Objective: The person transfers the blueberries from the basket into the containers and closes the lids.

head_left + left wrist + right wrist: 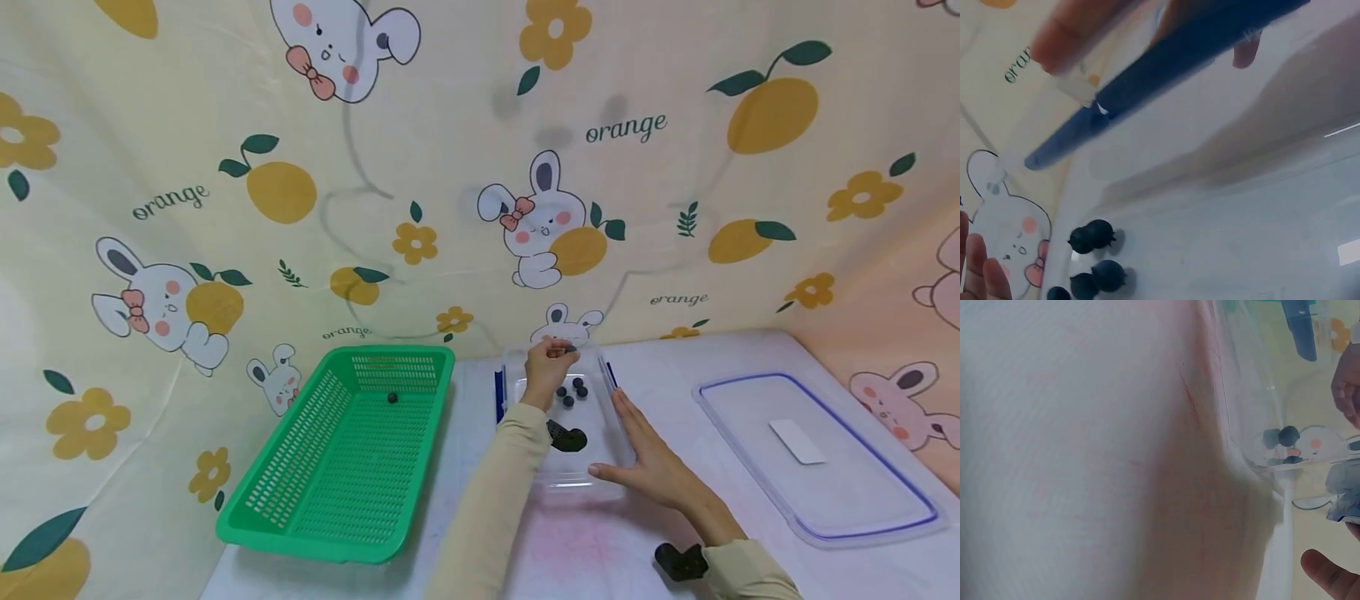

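A clear plastic box (592, 458) with blue side clips holds several blueberries (568, 402). Above its far end is my left hand (546, 372), thumb and fingers pinching a small dark blueberry (572, 349). In the left wrist view, blurred fingers (1075, 37) of that hand hide what they hold, while blueberries (1109, 275) lie on the box floor. My right hand (660, 471) rests against the box's right side, thumb spread toward the near corner and fingers extended. The right wrist view shows its thumb (1330, 575) beside the box and blueberries (1289, 435) through the clear wall.
Left of the box stands a green plastic basket (300, 542) with one blueberry (392, 398) inside. A clear lid with a blue seal (862, 475) and a white label lies on the right. Behind hangs a printed cloth (450, 108).
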The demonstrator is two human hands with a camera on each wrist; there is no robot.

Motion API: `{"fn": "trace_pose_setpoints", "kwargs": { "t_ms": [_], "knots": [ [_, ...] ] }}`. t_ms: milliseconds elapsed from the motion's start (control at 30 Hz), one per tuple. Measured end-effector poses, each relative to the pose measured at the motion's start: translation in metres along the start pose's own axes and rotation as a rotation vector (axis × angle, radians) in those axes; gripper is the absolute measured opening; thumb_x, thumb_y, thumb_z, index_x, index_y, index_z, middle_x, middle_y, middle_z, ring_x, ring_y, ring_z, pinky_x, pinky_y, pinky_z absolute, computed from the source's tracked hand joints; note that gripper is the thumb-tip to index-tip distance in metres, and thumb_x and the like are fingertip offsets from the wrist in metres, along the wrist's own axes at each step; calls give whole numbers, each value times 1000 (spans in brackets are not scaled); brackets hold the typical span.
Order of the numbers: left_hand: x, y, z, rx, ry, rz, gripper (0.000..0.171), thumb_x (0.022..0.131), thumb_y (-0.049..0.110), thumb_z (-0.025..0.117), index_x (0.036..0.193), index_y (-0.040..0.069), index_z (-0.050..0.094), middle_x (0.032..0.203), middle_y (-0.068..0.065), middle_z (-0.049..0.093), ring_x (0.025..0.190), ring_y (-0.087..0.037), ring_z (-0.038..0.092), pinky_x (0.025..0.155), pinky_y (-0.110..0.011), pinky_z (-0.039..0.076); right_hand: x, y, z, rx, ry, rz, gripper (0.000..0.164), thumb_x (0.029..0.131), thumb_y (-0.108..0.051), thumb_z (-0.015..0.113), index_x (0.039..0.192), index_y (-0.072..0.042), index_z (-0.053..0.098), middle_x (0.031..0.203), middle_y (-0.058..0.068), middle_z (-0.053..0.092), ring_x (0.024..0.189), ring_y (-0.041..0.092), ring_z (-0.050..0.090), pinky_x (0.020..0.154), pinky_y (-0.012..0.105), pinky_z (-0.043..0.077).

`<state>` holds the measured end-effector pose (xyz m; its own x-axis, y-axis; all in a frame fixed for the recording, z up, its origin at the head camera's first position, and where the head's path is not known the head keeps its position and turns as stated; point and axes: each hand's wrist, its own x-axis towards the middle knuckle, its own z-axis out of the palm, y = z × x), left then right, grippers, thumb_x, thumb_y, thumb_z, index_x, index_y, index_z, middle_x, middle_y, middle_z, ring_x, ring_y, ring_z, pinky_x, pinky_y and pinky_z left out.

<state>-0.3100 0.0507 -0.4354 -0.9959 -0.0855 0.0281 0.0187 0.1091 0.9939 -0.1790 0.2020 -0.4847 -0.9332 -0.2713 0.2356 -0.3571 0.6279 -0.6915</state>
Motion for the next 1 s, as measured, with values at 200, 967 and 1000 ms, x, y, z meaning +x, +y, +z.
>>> {"fn": "trace_pose_setpoints", "kwargs": {
  "t_ms": [200, 967, 1000],
  "knots": [
    [1, -10, 2, 54, 9, -42, 21, 79, 3, 78, 100, 3, 72, 84, -1, 62, 77, -10, 55, 68, -24, 48, 0, -1, -1, 2, 3, 5, 115, 78, -48, 78, 155, -5, 5, 160, 19, 5, 142, 42, 11, 103, 67, 21],
    [4, -43, 0, 424, -113, -12, 16, 77, 1, 80, 90, 3, 72, 70, 1, 57, 62, -11, 50, 57, -24, 44, -2, -2, 0, 6, 6, 15, 114, 78, -47, 77, 156, -8, 4, 160, 17, 4, 141, 44, 12, 102, 67, 22],
    [4, -44, 1, 434, -115, -18, 16, 77, 2, 80, 90, 3, 72, 70, 1, 56, 62, -11, 50, 57, -24, 43, -2, -2, 0, 5, 6, 13, 114, 78, -47, 77, 156, -8, 4, 160, 17, 5, 141, 44, 11, 103, 67, 22]
  ]
}}
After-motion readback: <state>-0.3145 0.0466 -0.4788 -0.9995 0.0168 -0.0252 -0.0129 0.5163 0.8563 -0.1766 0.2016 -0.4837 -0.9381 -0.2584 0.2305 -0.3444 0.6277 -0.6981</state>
